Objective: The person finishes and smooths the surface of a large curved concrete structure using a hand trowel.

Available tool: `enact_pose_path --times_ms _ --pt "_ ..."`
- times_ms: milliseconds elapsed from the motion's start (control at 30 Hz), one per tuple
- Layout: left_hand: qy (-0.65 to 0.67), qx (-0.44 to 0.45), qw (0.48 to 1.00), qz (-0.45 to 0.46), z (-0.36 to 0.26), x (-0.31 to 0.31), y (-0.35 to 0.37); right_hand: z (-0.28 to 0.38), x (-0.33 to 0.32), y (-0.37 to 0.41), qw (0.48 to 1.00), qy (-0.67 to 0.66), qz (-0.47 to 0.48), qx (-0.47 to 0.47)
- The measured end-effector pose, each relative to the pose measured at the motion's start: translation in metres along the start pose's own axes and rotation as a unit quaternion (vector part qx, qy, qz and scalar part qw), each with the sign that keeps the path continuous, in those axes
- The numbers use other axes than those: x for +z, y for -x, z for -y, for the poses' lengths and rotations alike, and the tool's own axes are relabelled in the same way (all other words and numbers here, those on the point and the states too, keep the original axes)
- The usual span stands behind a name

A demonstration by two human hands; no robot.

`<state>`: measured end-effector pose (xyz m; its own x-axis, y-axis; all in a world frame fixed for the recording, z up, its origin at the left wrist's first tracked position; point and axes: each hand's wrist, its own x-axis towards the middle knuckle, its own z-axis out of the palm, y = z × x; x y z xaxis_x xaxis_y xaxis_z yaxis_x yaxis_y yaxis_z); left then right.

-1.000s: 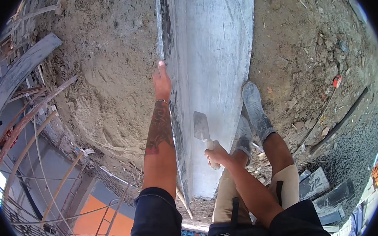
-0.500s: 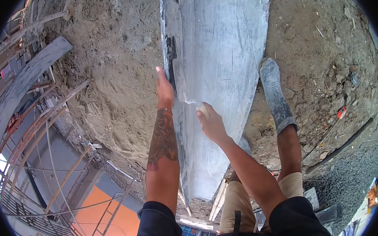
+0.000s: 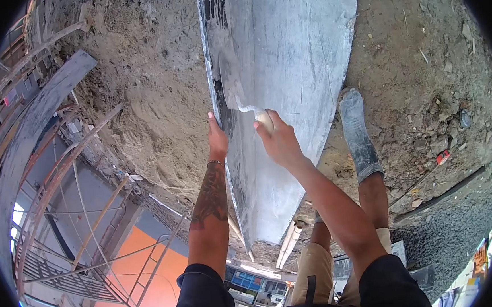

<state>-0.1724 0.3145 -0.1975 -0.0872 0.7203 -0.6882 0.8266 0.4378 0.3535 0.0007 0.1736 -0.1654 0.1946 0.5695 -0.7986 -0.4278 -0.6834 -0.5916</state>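
A long grey, cement-smeared board (image 3: pixel 290 53) with a raised left edge runs up the middle of the view. My right hand (image 3: pixel 278 140) is closed around the pale handle of a trowel (image 3: pixel 231 86), whose blade lies flat along the board's left side. My left hand (image 3: pixel 217 138) rests against the outside of the raised edge; its thumb shows at the top, while its other fingers are mostly hidden. Dark, wet-looking patches mark the inner face of that edge.
Rough soil (image 3: pixel 164 119) lies on both sides. Metal scaffolding (image 3: pixel 66 274) and a curved plank (image 3: pixel 33 123) stand at left. My booted foot (image 3: pixel 355 128) is beside the board. Bamboo poles (image 3: pixel 289 244) lie near its lower end, with gravel (image 3: pixel 446 236) at lower right.
The trowel and my right hand have moved up and slightly left along the board. My left hand sits a little lower in view. The view has shifted slightly.
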Motion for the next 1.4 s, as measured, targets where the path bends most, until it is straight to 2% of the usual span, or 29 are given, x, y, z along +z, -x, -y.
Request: enact_pose_path --times_ms 67,133,200,267,333,400,433,467,533,600,633,667,733,767,800,833,867,933,1000,1067,1133,1167,1233,1267,1333,1367,1400 --pt "0.029 -0.002 1.0 -0.001 0.003 0.003 -0.003 0.034 -0.022 -0.036 0.999 -0.047 -0.019 -0.001" --pt "0.053 -0.007 0.999 0.0 0.007 -0.001 0.004 0.042 -0.04 -0.051 1.0 -0.027 -0.005 -0.009" --pt "0.017 -0.035 0.999 0.031 -0.005 0.002 0.004 0.016 -0.034 -0.03 1.0 -0.018 -0.007 -0.02" --pt "0.005 -0.035 0.999 0.015 -0.016 0.006 0.012 -0.011 -0.015 0.007 0.996 0.035 -0.023 -0.084" --pt "-0.02 -0.038 0.999 0.003 -0.018 0.005 0.013 0.007 -0.011 -0.002 0.997 0.035 -0.021 -0.067" --pt "-0.001 -0.022 1.0 0.02 -0.013 0.004 0.007 0.038 -0.02 -0.038 0.999 -0.017 -0.042 -0.03" --pt "0.001 -0.026 1.0 0.016 -0.013 0.004 0.005 0.063 -0.034 -0.047 0.998 -0.064 -0.018 -0.021" --pt "-0.002 -0.02 1.0 0.018 -0.015 0.003 0.006 0.058 -0.029 -0.042 0.998 -0.064 -0.012 -0.016" --pt "-0.001 -0.01 1.0 0.028 -0.011 0.005 0.009 0.053 -0.027 -0.029 0.996 -0.005 -0.048 -0.071" --pt "0.009 0.021 0.999 0.022 0.003 0.005 -0.003 0.012 -0.006 0.015 0.995 0.039 -0.027 -0.084" --pt "-0.015 0.057 0.998 0.028 0.03 -0.002 -0.023 0.008 -0.003 0.025 0.996 0.048 -0.026 -0.076" --pt "-0.014 0.06 0.998 0.027 0.024 -0.001 -0.024 0.007 0.0 0.029 0.996 0.058 -0.026 -0.066" --pt "-0.019 -0.015 1.0 0.013 0.012 0.005 -0.017 0.037 -0.008 0.003 0.996 0.049 -0.042 -0.061" --pt "-0.003 0.004 1.0 0.014 0.011 0.008 -0.019 0.057 -0.018 -0.018 0.996 0.042 -0.057 -0.058" --pt "0.001 0.004 1.0 0.011 0.002 0.009 -0.017 0.074 -0.028 -0.037 0.992 0.008 -0.084 -0.096" --pt "0.007 0.036 0.999 0.001 -0.008 0.008 -0.008 0.095 -0.038 -0.047 0.994 -0.015 -0.06 -0.086" --pt "0.008 0.064 0.998 -0.003 -0.008 0.008 0.001 0.086 -0.03 -0.04 0.995 -0.015 -0.06 -0.076" --pt "0.011 0.046 0.999 0.012 -0.002 0.008 -0.001 0.065 -0.015 -0.021 0.997 -0.008 -0.054 -0.054" --pt "0.016 0.037 0.999 0.012 0.002 0.004 -0.004 0.001 0.018 0.02 0.997 0.039 -0.05 -0.053" --pt "-0.039 0.035 0.997 -0.051 0.007 0.009 -0.009 -0.054 0.044 0.067 0.998 0.05 0.03 0.037" --pt "-0.01 0.046 0.999 -0.02 0.013 0.008 -0.018 -0.103 0.065 0.101 0.998 0.046 0.046 0.026" --pt "-0.018 0.044 0.999 -0.026 0.013 0.008 -0.016 -0.1 0.064 0.095 0.997 0.048 0.047 0.025" --pt "-0.024 0.043 0.998 -0.031 0.01 0.008 -0.01 -0.079 0.057 0.062 0.999 0.005 0.02 0.049" --pt "-0.022 0.071 0.997 -0.017 0.006 0.007 -0.007 -0.06 0.05 0.024 0.998 -0.028 -0.008 0.056" --pt "-0.021 0.102 0.995 -0.004 -0.008 0.005 -0.004 0.002 0.017 -0.064 0.995 -0.041 -0.08 -0.045" --pt "-0.008 0.071 0.997 0.012 -0.015 0.005 -0.003 0.06 -0.015 -0.089 0.994 -0.08 -0.067 -0.028" --pt "0.004 0.037 0.999 0.027 -0.013 0.004 -0.004 0.097 -0.038 -0.117 0.989 -0.08 -0.093 -0.079"
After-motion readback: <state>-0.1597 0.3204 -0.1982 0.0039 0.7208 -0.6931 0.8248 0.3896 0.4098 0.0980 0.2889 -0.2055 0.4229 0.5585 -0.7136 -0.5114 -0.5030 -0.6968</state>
